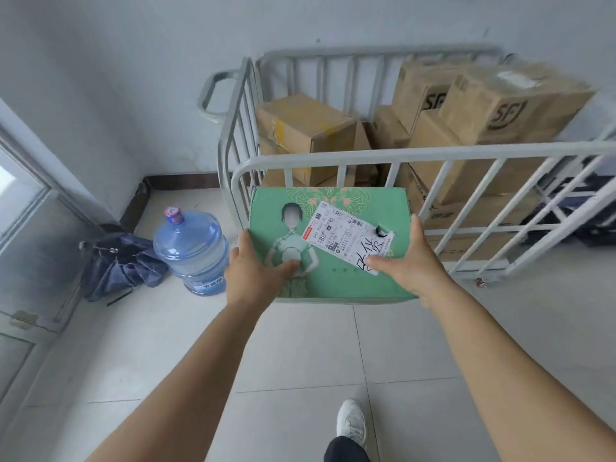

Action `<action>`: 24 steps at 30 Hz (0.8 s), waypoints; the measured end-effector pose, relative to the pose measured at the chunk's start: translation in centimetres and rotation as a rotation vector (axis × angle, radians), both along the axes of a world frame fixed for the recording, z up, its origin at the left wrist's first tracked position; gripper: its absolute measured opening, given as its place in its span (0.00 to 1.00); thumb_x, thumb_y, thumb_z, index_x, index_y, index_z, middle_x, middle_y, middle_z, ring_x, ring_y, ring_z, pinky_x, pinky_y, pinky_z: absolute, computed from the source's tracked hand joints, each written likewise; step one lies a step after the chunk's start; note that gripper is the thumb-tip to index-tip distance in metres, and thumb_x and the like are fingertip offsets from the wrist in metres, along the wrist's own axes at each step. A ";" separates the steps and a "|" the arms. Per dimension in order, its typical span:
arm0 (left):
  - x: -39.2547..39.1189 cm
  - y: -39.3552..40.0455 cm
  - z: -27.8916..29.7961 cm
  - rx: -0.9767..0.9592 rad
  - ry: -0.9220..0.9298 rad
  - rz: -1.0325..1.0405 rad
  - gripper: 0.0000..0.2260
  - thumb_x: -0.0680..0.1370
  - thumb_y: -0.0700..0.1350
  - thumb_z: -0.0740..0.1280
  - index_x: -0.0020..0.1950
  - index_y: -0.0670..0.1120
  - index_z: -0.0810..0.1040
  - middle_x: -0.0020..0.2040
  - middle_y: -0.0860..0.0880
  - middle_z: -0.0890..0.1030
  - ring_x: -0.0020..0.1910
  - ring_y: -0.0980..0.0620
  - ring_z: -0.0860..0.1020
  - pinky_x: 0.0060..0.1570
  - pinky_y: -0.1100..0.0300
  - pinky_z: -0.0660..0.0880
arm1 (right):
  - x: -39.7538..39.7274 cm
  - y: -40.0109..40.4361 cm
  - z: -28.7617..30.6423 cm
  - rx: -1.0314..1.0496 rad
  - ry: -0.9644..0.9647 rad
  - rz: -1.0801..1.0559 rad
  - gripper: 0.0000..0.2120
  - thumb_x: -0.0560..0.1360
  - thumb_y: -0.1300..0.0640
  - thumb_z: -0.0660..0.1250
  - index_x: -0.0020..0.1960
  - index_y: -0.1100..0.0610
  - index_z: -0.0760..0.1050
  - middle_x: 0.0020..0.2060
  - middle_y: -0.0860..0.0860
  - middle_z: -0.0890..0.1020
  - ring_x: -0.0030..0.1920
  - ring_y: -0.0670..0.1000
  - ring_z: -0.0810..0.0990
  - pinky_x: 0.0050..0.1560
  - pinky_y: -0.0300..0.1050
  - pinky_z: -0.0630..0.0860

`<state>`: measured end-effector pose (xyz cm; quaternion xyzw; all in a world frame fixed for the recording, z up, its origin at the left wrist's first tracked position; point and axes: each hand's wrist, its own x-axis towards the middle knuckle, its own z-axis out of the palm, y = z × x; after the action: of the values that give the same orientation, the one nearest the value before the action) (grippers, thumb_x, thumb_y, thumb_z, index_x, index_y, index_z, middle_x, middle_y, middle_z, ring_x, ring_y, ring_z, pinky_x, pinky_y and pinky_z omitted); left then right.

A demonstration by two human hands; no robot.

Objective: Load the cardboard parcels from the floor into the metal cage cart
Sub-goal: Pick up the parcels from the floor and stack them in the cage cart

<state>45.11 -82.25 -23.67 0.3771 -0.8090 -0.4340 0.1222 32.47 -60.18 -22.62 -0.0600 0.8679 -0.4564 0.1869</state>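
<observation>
- A white shoe (351,421) stands on the tiled floor (300,355) at the bottom of the view, with a dark trouser leg just below it.
- Two bare forearms reach forward from the lower corners.
- The left hand (255,268) has its grip curled round the left edge of a green box (328,241), thumb lying on top over the printed figure.
- The right hand (408,261) has its grip curled round the right edge, thumb pressing on the white shipping label (346,233).
- The green box is held off the floor, level, its far edge just at the near rail of the metal cart (333,158).
- Left of the box, a blue water bottle (193,250) stands on the floor, with a folded dark umbrella (120,265) beside it near the wall.
- Inside the cart, brown cardboard boxes (306,128) are stacked; those on the right rise higher, two marked "SF".
</observation>
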 end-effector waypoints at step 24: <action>-20.6 15.7 15.6 -0.124 0.149 -0.190 0.41 0.61 0.63 0.76 0.69 0.51 0.65 0.60 0.46 0.75 0.55 0.42 0.77 0.54 0.44 0.78 | -16.3 18.2 15.9 -0.086 0.196 -0.144 0.55 0.68 0.48 0.77 0.79 0.47 0.41 0.78 0.51 0.53 0.76 0.54 0.57 0.72 0.53 0.59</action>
<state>24.51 -66.51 -8.11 0.2571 -0.8551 -0.4197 0.1631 16.19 -42.02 -6.72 -0.0497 0.8636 -0.4975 0.0653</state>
